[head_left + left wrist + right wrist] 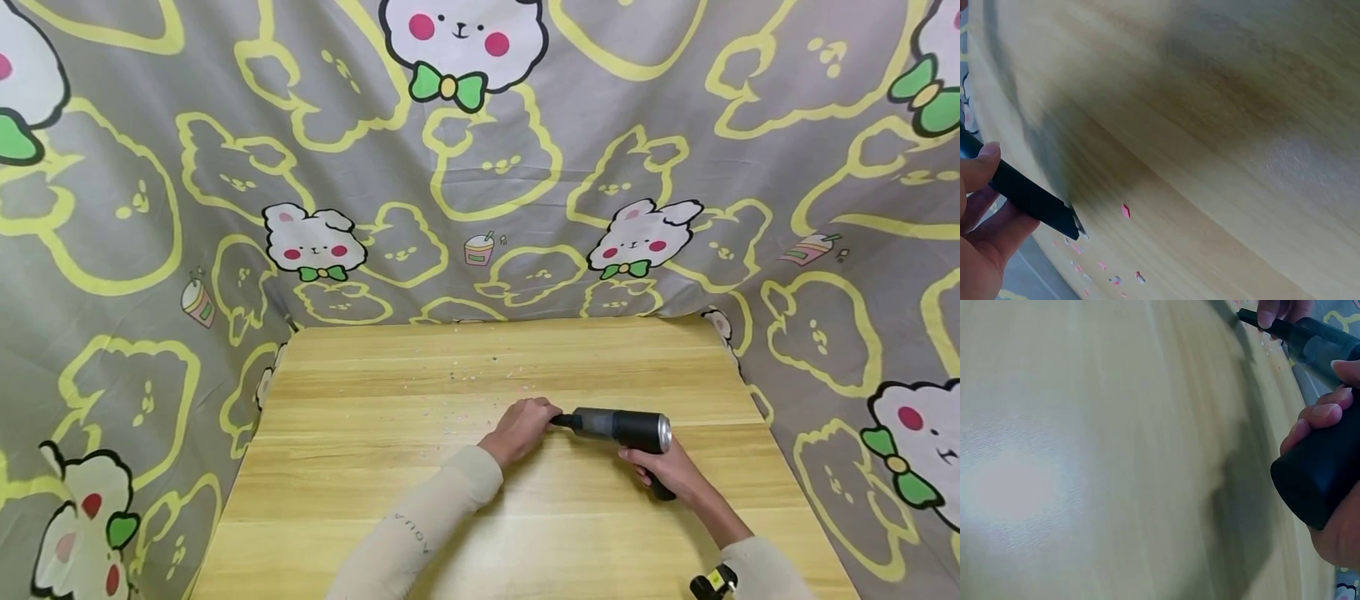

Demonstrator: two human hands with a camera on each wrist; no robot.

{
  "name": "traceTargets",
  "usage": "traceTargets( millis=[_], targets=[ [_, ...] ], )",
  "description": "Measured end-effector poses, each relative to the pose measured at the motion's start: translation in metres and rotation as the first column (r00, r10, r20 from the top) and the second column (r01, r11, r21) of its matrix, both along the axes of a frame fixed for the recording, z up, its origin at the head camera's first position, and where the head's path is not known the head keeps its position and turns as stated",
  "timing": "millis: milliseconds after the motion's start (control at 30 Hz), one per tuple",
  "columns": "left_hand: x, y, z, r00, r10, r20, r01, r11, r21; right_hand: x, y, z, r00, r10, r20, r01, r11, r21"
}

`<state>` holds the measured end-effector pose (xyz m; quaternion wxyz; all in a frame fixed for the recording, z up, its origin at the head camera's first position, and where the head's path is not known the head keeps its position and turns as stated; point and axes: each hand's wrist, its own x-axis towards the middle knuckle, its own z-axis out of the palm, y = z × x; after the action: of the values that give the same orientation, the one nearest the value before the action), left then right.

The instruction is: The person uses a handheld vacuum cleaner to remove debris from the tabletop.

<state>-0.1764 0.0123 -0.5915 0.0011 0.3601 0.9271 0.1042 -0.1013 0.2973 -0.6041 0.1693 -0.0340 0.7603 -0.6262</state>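
Note:
A black handheld vacuum cleaner [639,430] with a see-through dust cup is held above the wooden table [337,475]. My right hand [672,469] grips its handle [1319,478], fingers curled round it. At the front end, my left hand [521,427] pinches the flat black nozzle [1038,203] between thumb and fingers. The nozzle's slanted tip is close to the tabletop in the left wrist view; whether it touches cannot be told. Tiny pink and whitish scraps [1125,210] lie scattered beside that tip.
More small scraps [452,377] spread over the middle and back of the table. A grey curtain [495,183] with cartoon rabbits and yellow outlines hangs round its back and sides. A black and yellow device [714,581] sits at the right sleeve.

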Motion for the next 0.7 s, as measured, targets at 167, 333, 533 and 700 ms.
traceTargets(
  millis=[167,333,533,700],
  targets=[
    [0.001,0.005,-0.003,1.0,0.0,-0.03,0.0,1.0,-0.018,0.006,0.003,-0.005,0.999,-0.032,0.025,0.032,0.999,-0.02],
    [0.002,0.009,-0.006,0.998,0.0,-0.07,-0.002,1.0,-0.029,0.008,0.004,-0.008,1.0,-0.019,0.009,0.019,0.999,-0.044],
    [0.007,0.012,-0.007,0.996,0.003,-0.094,-0.008,0.999,-0.054,0.01,0.008,-0.013,1.0,-0.01,0.017,0.011,0.998,-0.06],
    [0.011,0.012,-0.01,0.992,0.009,-0.125,-0.016,0.998,-0.059,0.01,0.01,-0.015,1.0,0.014,0.015,-0.013,0.998,-0.064]
  ],
)
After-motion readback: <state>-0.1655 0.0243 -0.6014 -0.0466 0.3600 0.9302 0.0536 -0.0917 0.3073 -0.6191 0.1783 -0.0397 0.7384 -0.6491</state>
